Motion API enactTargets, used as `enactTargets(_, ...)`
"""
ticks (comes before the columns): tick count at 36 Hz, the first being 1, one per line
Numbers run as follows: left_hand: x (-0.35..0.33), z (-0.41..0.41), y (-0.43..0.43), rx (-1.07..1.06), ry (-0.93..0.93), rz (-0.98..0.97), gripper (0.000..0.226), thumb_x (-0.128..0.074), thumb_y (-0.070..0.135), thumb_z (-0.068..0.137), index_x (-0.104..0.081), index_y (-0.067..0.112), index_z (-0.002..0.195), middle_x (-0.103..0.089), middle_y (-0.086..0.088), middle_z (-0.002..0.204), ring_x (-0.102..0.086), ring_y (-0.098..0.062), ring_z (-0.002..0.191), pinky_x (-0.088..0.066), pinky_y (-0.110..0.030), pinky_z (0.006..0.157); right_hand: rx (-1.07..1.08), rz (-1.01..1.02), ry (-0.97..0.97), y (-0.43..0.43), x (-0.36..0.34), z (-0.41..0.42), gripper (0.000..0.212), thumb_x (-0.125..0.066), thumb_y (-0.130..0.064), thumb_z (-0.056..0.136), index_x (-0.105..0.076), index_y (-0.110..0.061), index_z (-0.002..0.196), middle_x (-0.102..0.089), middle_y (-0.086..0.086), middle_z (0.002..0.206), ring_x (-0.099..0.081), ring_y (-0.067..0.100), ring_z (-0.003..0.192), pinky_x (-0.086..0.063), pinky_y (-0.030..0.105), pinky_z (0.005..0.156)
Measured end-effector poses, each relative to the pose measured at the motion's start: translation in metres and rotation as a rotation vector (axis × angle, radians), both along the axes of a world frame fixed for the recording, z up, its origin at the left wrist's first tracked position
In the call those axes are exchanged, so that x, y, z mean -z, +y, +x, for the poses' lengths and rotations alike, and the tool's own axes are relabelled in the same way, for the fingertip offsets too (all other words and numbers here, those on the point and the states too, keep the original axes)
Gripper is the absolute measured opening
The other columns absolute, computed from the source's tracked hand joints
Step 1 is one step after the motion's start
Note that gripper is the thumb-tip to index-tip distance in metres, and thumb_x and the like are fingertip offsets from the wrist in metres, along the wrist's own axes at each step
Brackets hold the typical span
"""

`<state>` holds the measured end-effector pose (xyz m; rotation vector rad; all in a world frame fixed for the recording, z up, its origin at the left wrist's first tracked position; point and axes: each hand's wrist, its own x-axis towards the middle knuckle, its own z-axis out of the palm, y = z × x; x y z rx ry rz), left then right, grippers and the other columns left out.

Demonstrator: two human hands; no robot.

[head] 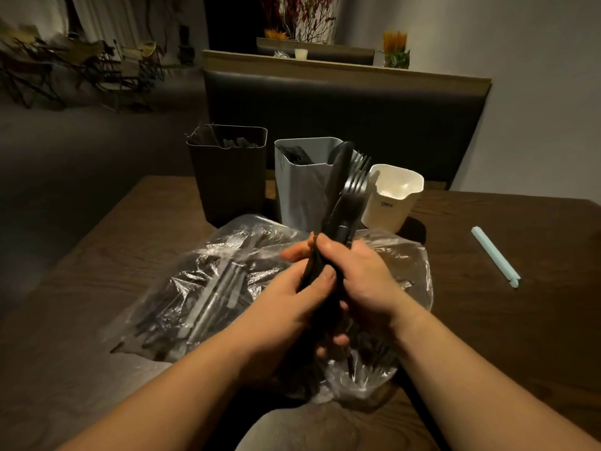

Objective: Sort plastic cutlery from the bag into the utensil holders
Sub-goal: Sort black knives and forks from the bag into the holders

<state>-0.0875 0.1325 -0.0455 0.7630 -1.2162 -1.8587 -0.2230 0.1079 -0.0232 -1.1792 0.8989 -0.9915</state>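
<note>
Both hands were closed round one bundle of black cutlery (349,196). The left hand (286,297) wrapped the lower handles with its thumb across the front, and the right hand (367,275) gripped just above and beside it. The fork tines and a rounded head, spoon or knife I could not tell, stood upright beyond the fingers.

The clear bag (211,288) lay on the counter (520,320) directly under the hands, with more dark pieces inside. Ahead of the hands stood three holders: the black holder (227,183) furthest to the left, the grey holder (299,196) straight in front, and the white holder (390,206) just to the right. The black and grey ones already held dark cutlery. The white one's contents were not visible. A pale blue clip (496,257) lay well off to the right.

The step appeared to be separating a mixed handful. It would go best if one hand kept the handles steady while the other drew out pieces of a single kind by the neck. The heads should stay fanned so the types could be told apart in the dim light. Each group could then go handle-down into its matching holder.
</note>
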Motion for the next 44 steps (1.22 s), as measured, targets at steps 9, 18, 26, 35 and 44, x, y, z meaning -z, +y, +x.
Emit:
enactTargets(9,0.002,0.006,-0.007,-0.098,0.082,-0.085,0.021,-0.055,0.026,0.095,-0.062,0.014,0.110,-0.055,-0.009,0.066,-0.055,-0.018,0.054,-0.046,-0.025,0.047,-0.011,0.013,-0.037,-0.011,0.000,0.007,0.027,-0.052,-0.030,0.099,-0.073,-0.014,0.107,-0.073,0.014,0.106,-0.069,0.025,0.081,-0.056,0.034,0.064)
enactTargets(18,0.005,0.007,-0.014,-0.224,0.163,-0.106,0.023,-0.051,0.025,0.096,-0.053,0.015,0.117,-0.056,-0.012,0.074,-0.046,-0.020,0.039,-0.035,-0.023,0.037,-0.125,-0.022,0.164,-0.041,-0.019,0.008,0.038,-0.061,-0.030,0.094,-0.066,0.004,0.110,-0.067,0.017,0.096,-0.060,0.011,0.052,-0.045,0.021,0.046)
enactTargets(26,0.004,0.012,-0.015,-0.196,0.144,-0.096,0.026,-0.043,0.024,0.105,-0.059,0.024,0.085,-0.045,-0.007,0.068,-0.030,-0.015,0.041,-0.022,-0.021,0.041,0.177,-0.256,0.234,-0.076,-0.073,-0.023,0.025,-0.061,-0.029,0.094,-0.062,-0.018,0.117,-0.066,0.006,0.100,-0.063,0.013,0.070,-0.046,0.024,0.054)
enactTargets(35,0.003,0.017,-0.021,-0.180,0.118,-0.049,0.017,-0.056,0.035,0.092,-0.063,0.025,0.079,-0.043,-0.006,0.064,-0.032,-0.010,0.041,-0.015,-0.023,0.042,0.018,-0.409,0.307,-0.076,-0.069,-0.048,0.027,-0.065,-0.028,0.084,-0.068,-0.019,0.110,-0.071,0.003,0.102,-0.066,0.017,0.086,-0.048,0.025,0.061)
enactTargets(44,0.000,0.015,-0.018,-0.175,0.005,-0.055,0.011,-0.052,0.019,0.100,-0.063,0.022,0.100,-0.051,-0.004,0.064,-0.045,-0.007,0.043,-0.033,-0.015,0.038,-0.063,-0.500,0.414,-0.073,-0.072,-0.066,0.021,-0.072,-0.010,0.081,-0.071,-0.007,0.101,-0.075,0.002,0.094,-0.072,0.010,0.087,-0.053,0.015,0.064)
